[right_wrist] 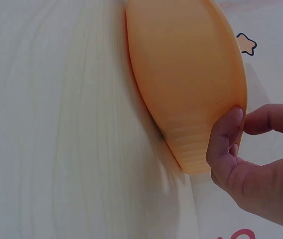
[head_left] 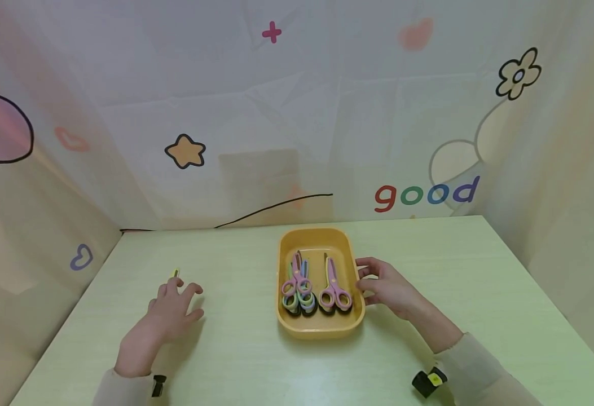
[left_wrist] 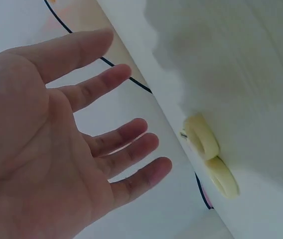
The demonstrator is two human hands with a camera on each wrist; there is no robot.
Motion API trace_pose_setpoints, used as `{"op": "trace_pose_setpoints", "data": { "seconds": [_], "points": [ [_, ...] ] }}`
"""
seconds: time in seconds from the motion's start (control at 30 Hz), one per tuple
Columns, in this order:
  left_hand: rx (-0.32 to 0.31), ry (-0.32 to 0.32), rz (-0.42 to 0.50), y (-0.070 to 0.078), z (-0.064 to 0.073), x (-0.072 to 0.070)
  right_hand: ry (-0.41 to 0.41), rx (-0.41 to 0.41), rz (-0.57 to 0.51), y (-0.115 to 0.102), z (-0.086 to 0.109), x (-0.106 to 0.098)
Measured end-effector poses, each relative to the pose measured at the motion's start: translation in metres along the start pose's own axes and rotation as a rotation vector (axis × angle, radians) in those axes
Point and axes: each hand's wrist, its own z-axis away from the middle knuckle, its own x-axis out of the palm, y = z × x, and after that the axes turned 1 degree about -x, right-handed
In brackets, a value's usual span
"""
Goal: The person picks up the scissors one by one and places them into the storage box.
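Note:
My left hand (head_left: 167, 316) hovers over the table's left side, palm down, its fingers spread and loosely bent. Just beyond its fingertips shows a small piece of a yellow scissors-like thing (head_left: 176, 273); the hand hides the rest. Two pale yellow finger loops (left_wrist: 209, 142) lie on the table in the left wrist view, apart from the hand. At the right edge of a yellow tray (head_left: 320, 332), my right hand (head_left: 393, 288) holds the rim with thumb and fingers. Several scissors (head_left: 330, 282) with pink, green and blue handles lie in the tray, some stacked.
The pale table (head_left: 236, 361) carries the tray near its middle. A printed curtain (head_left: 276, 113) hangs behind the back edge and down both sides. Black straps (head_left: 429, 382) sit at the wrists.

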Motion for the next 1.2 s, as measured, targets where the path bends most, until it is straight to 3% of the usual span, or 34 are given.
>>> {"op": "trace_pose_setpoints", "data": {
  "seconds": [0.2, 0.57, 0.9, 1.2],
  "points": [
    [-0.052, -0.02, -0.021, -0.012, -0.001, -0.002, 0.002, -0.006, -0.002, 0.001, 0.0, -0.001],
    [-0.076, -0.084, 0.006, -0.03, 0.005, -0.005, 0.0, -0.008, -0.004, 0.0, 0.0, -0.001],
    [-0.061, -0.069, 0.033, -0.027, -0.002, -0.002, 0.001, -0.004, -0.002, -0.001, 0.001, -0.001],
    [-0.011, -0.062, 0.036, -0.012, -0.008, 0.001, -0.003, 0.0, 0.001, -0.001, 0.001, 0.0]
  ]
}}
